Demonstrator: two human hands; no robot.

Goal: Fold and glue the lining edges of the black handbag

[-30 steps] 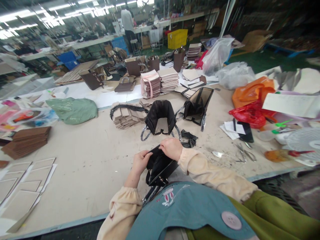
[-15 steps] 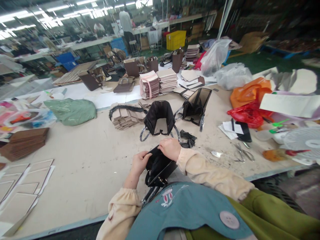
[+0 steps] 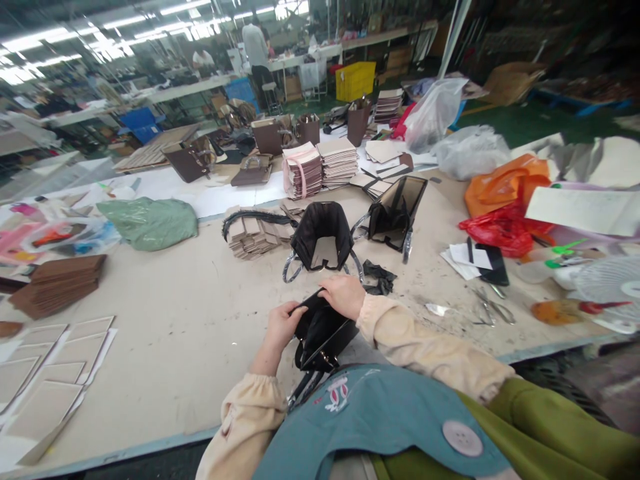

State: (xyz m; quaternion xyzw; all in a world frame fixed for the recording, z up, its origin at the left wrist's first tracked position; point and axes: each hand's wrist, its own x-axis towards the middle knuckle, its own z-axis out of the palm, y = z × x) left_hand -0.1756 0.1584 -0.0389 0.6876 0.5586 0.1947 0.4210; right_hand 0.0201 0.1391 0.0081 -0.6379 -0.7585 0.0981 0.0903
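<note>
A black handbag (image 3: 325, 340) with gold-coloured fittings lies tilted against my front, its mouth facing up. My left hand (image 3: 283, 325) pinches the left end of its far rim. Farther right along the same rim, my right hand (image 3: 344, 295) is closed over the edge, its fingertips partly hidden. Just beyond my hands stands a second open black bag (image 3: 323, 235) with wrapped handles and a pale bottom inside. Another open bag (image 3: 397, 212) leans to its right. A scrap of black material (image 3: 379, 277) lies close to my right hand.
Pale stacked pieces (image 3: 260, 233) lie beyond on the left, brown panels (image 3: 63, 283) at far left. Pliers (image 3: 493, 308), a glue bottle (image 3: 557, 311) and a white fan (image 3: 613, 287) sit on the right. Brown bags (image 3: 187, 160) and bundled stacks (image 3: 303, 170) line the back.
The whole view has shifted slightly, so things appear a little farther right. Both hands keep their hold on the handbag's rim, with hardly any movement.
</note>
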